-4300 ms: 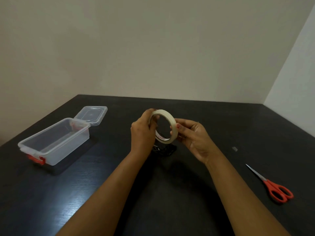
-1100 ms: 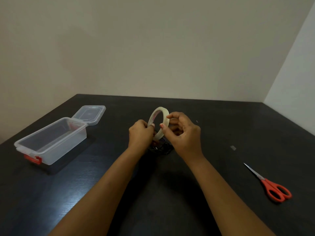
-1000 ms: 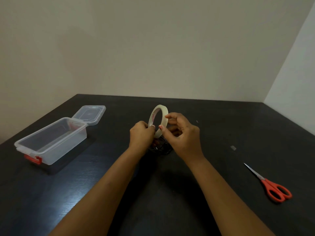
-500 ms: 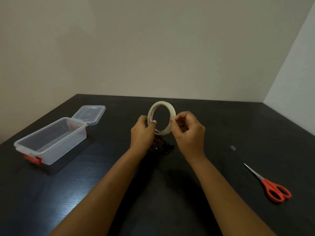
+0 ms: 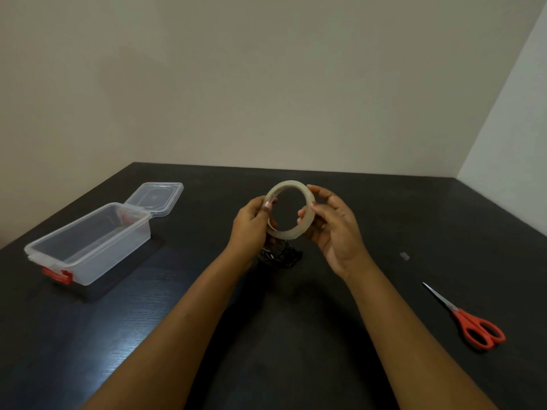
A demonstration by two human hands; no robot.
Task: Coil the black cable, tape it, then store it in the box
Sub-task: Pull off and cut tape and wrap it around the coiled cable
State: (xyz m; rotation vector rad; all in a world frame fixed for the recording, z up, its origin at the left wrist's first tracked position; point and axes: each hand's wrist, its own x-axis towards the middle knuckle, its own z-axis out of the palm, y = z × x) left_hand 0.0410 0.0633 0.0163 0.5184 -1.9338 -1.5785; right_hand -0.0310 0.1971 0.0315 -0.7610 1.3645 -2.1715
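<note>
At the far left of the dark tabletop [image 5: 296, 327] stands the clear plastic box [image 5: 88, 247], a red latch [image 5: 57, 275] on its near end and its lid [image 5: 155, 198] lying open at the far end. Towards the middle, the left hand [image 5: 251, 226] curls round the left side of the tape roll [image 5: 284, 233], thumb on the rim. The roll is held upright above the tabletop, its opening facing the camera. Beneath it the black cable [image 5: 281, 255] lies in a tight bundle on the tabletop, well apart from the box and partly hidden by the left hand. The right hand [image 5: 337, 232] pinches the roll's right side, thumb inside the ring and fingers outside. Further right lies a small pale scrap [image 5: 404, 256], and nearer the camera, orange-handled scissors [image 5: 473, 327].
</note>
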